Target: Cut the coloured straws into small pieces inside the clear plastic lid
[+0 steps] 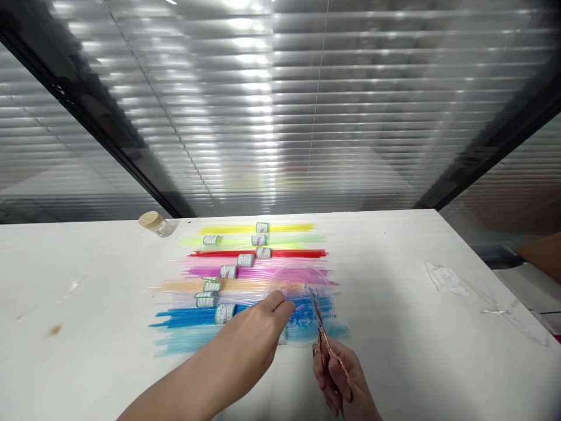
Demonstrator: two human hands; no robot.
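My right hand (344,377) grips a pair of copper-handled scissors (321,327), fingers through the loops, with the blades pointing away from me over a clear round dish (302,345). A tiny bluish piece shows by the blade tips. Left of the blades, my left hand (265,318) is closed in a pinch above the dish's left side; what it pinches is hidden. Small bluish bits (302,313) appear inside the dish. Beneath the hands and dish lie blue straw-like sticks (184,317) and light blue sticks (188,341), lying crosswise.
Farther back lie more banded bundles: yellow sticks (228,229), red sticks (298,254), purple sticks (201,272) and orange sticks (179,286). A jar with a wooden lid (151,220) stands at the back left. Crumpled clear plastic (445,278) lies right, near the table edge.
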